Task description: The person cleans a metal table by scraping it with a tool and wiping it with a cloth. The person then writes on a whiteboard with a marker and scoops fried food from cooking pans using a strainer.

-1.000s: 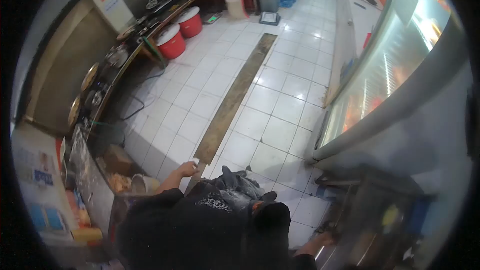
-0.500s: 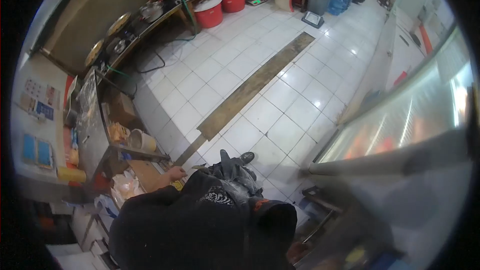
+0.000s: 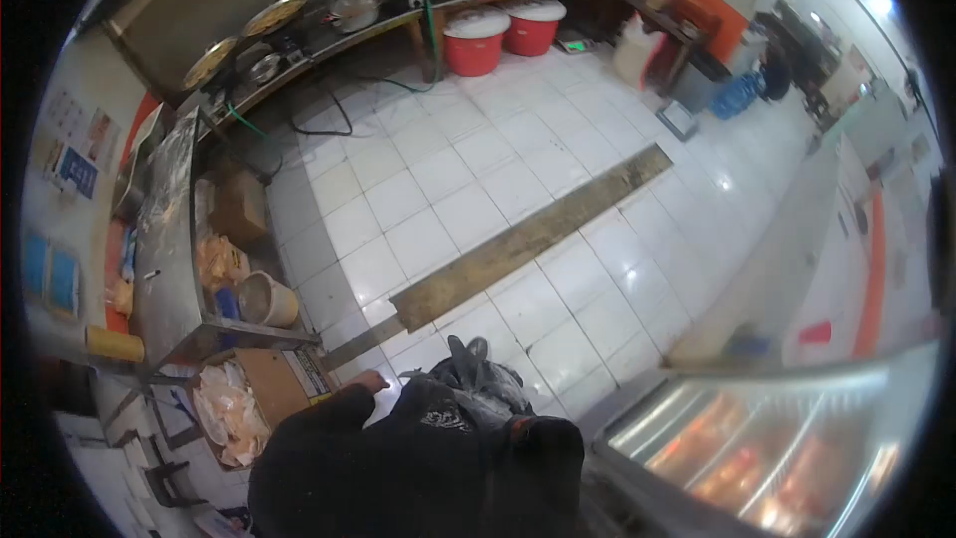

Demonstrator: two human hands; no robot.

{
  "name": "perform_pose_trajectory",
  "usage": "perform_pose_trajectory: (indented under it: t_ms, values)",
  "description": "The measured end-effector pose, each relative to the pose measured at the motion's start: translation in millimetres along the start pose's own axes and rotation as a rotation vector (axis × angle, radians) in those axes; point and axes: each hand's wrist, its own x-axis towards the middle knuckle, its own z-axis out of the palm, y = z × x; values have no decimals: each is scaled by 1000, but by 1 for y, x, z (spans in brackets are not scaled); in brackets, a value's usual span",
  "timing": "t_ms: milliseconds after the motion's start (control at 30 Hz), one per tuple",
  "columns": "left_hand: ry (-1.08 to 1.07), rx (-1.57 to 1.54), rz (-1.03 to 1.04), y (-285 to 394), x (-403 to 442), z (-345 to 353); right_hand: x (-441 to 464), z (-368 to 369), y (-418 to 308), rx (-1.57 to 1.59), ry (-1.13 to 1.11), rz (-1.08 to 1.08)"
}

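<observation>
My left hand (image 3: 370,381) shows just past the end of a black sleeve, low over the white tiled floor (image 3: 438,209). Its fingers are small and blurred, so their pose and anything between them cannot be made out. Nearest to it stands an open cardboard box (image 3: 269,389) filled with pale wrappings. My right hand is out of view, below or behind the dark sleeve (image 3: 543,468). Dark clothing with whitish smears covers the lower middle, and a shoe tip (image 3: 478,347) sticks out beyond it.
A metal table (image 3: 169,229) stands at left, with a bucket (image 3: 267,301) beneath. Pans and pots line the back counter (image 3: 299,65), near red tubs (image 3: 472,52). A lit glass display case (image 3: 747,448) is at lower right. A crouching person (image 3: 774,75) is at the far right.
The view has swung to the right, and the display case now lies lower in it. My left hand is nearer the cardboard box than a second ago. My right hand has left the view.
</observation>
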Motion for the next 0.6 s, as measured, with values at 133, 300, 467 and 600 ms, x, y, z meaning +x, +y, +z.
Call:
perform_pose_trajectory:
  t_ms: [133,300,467,600]
  values:
    - [208,56,36,79,94,-102,79,-14,-96,-18,80,-6]
    - [405,-301,319,233,190,-278,182,-21,-209,15,175,-20]
    - [461,-502,364,332,230,-432,300,11,-312,-17,93,33]
    - [391,-381,163,322,289,-497,382,25,-403,-66,3,102]
